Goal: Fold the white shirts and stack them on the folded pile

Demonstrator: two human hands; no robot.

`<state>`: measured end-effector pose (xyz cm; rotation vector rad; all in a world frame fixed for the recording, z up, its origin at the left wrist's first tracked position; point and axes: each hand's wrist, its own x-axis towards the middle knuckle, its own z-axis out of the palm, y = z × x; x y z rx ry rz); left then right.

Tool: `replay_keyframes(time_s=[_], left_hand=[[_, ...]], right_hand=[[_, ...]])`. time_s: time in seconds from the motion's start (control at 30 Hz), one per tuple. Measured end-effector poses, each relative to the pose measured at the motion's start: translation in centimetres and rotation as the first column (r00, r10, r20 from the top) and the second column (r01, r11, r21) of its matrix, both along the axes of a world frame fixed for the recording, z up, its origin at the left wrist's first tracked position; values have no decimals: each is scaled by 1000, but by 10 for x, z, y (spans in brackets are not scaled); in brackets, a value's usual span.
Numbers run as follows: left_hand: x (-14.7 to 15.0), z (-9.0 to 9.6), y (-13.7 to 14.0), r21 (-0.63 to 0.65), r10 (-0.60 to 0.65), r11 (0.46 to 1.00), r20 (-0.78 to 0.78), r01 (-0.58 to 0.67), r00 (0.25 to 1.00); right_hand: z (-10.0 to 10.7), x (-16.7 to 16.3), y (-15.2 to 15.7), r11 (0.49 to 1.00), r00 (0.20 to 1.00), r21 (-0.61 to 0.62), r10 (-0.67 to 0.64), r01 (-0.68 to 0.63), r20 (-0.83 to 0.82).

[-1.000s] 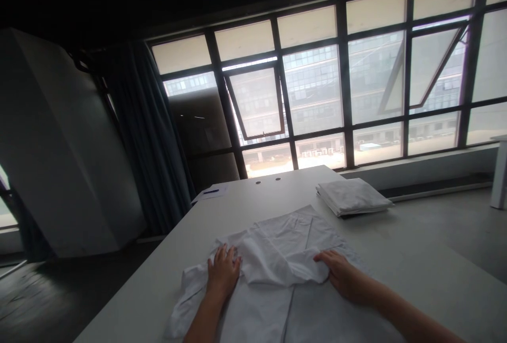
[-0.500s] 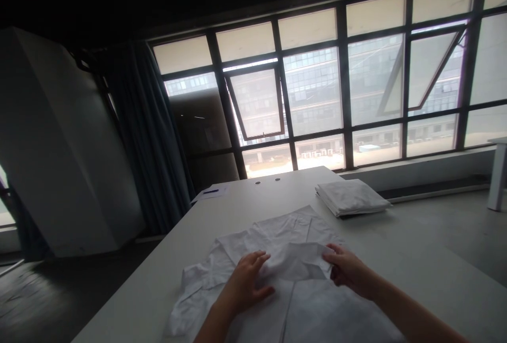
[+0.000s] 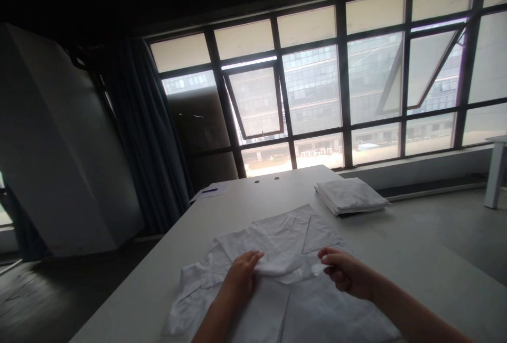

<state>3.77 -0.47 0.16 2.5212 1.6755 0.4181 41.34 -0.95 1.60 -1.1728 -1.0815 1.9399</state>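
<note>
A white garment [image 3: 277,235], its exact kind unclear, lies spread and wrinkled on the table, with a long front edge running toward me. My left hand [image 3: 242,275] is on its left half, fingers together and closed over a raised fold of cloth; the thumb is mostly hidden. On the other side, my right hand [image 3: 348,273] pinches the end of that fold between thumb and curled fingers, slightly above the garment. Between both hands the fold sags in a loose band.
The white table [image 3: 404,248] reaches toward the windows. A folded white cloth stack [image 3: 350,195] sits at its right side. Paper [image 3: 216,191] with a blue pen [image 3: 209,190] lies at the far left edge. Dark curtains [image 3: 146,137] hang beyond the left side.
The flap held up between my hands has dropped and turned toward me. My left hand has gone from spread fingers to closed on the cloth; my right hand has shifted slightly left.
</note>
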Motion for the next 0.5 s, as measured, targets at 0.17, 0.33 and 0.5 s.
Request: replay_keyframes(time_s=[0.17, 0.33, 0.5], left_hand=[[-4, 0, 3, -16, 68, 998, 16, -67, 998], [-4, 5, -6, -45, 52, 998, 47, -50, 998], [8, 11, -12, -147, -26, 989, 25, 29, 999]], right_hand=[[-15, 9, 10, 903, 836, 411, -127, -125, 534], [-31, 5, 5, 677, 698, 665, -309, -316, 646], [-12, 8, -4, 861, 873, 370, 154, -349, 464]])
